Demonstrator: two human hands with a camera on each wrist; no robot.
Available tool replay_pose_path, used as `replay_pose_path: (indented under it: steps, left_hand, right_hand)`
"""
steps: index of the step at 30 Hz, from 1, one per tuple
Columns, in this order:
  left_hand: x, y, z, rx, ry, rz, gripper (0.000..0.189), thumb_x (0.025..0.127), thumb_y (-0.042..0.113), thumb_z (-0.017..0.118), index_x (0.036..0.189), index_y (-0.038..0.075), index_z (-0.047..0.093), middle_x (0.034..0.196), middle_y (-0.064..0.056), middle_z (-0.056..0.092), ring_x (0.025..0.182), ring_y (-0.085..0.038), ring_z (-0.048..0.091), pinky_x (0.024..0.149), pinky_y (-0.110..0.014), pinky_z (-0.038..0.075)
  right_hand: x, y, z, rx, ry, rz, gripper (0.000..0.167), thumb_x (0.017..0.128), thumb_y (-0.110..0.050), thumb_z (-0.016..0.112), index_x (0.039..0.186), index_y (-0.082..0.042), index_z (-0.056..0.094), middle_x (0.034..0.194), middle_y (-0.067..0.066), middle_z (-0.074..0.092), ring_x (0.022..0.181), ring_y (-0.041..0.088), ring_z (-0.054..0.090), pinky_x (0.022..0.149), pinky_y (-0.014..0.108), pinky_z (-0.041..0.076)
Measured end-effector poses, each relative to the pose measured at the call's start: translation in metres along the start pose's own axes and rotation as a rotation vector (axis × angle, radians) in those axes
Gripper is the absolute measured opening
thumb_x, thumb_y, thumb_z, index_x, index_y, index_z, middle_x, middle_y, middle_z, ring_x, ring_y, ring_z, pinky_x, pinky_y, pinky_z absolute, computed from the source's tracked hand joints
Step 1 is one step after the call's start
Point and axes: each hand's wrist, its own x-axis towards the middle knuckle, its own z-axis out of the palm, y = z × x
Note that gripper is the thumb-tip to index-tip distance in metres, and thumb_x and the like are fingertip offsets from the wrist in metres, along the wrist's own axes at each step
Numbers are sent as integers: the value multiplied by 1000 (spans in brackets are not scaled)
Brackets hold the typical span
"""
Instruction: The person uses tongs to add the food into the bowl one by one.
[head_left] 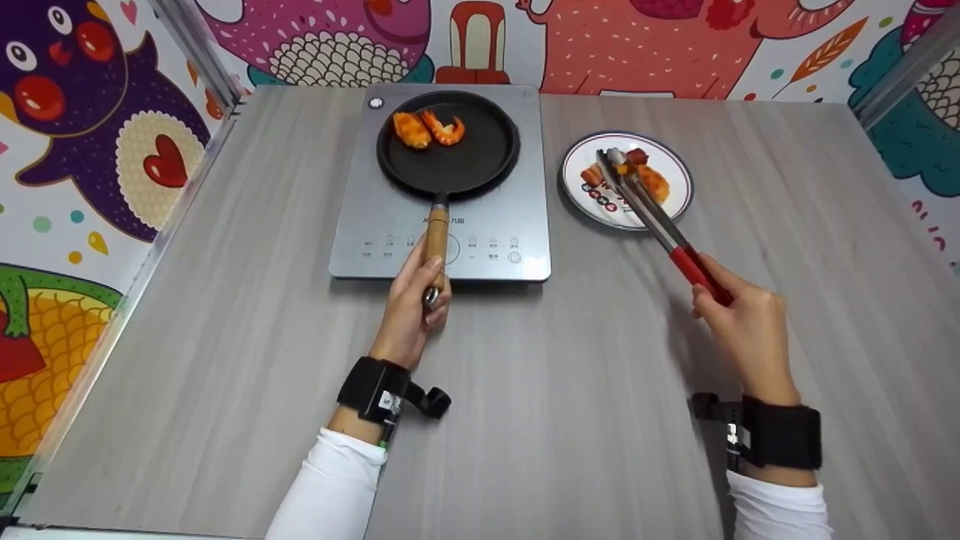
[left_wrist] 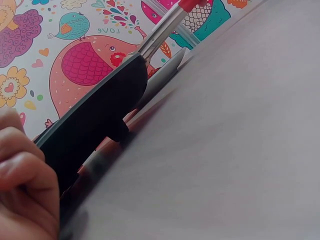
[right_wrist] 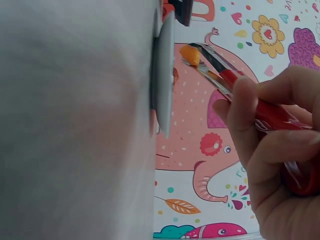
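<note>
Head view: left hand [head_left: 412, 300] grips the wooden handle [head_left: 436, 234] of the frying pan [head_left: 465, 161] just ahead of it, right hand [head_left: 750, 322] pinches tongs [head_left: 684, 261] holding an orange piece [right_wrist: 190, 55] over the plate [head_left: 675, 161] ahead-left of that hand, so a slackened squeeze could drop it, and a jerked handle could slide the shrimp [head_left: 448, 133].

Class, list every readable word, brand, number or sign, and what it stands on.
"LOVE", reading backwards, on the wall.
"九阳", apparently, a partly covered brand, on the cooker.
Power sign, on the cooker.
Too small or blurred: other cooker labels, red plate signs, left strap tag.
</note>
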Motion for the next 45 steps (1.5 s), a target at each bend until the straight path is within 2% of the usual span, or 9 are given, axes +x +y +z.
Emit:
replay_pose_path:
  steps: [8,19,29,35,41,45]
  left_hand:
    - [0,0,-1,4,0,-7,59,88,30,56,139,31,28,67,0,40,47,-6,33,36,-14,25]
    - [-1,0,-1,8,8,-7,60,87,31,56,139,30,27,66,0,40,47,-6,33,35,-14,24]
    - [-1,1,-1,4,21,-7,60,87,30,57,139,31,28,69,0,40,48,-6,34,35,-14,25]
    - [1,1,0,4,15,-8,60,87,31,57,139,31,29,69,0,40,47,-6,33,35,-14,25]
    - [0,1,0,0,13,-4,59,87,30,56,139,31,28,67,0,40,47,-6,33,35,-14,24]
    - [0,-1,1,3,4,-1,59,88,31,56,139,31,28,66,0,40,46,-6,33,35,-14,24]
  right_hand:
    - [2,0,5,2,-1,16,36,82,-13,60,118,-16,61,65,5,65,48,6,49,39,14,32]
    - [4,1,7,16,10,-9,36,81,-11,61,117,-17,62,64,4,64,49,2,49,42,12,34]
    - [6,0,8,64,-25,66,35,83,-19,62,118,-20,60,65,4,65,51,4,52,40,16,33]
    - [9,-7,7,128,-42,138,36,84,-21,62,119,-23,59,64,4,65,57,10,53,43,18,33]
    - [14,-12,11,183,-42,116,36,84,-21,62,119,-25,59,64,4,64,59,20,57,43,20,34]
    - [17,-15,13,205,-51,103,35,84,-20,62,119,-24,59,63,5,64,61,21,57,44,21,34]
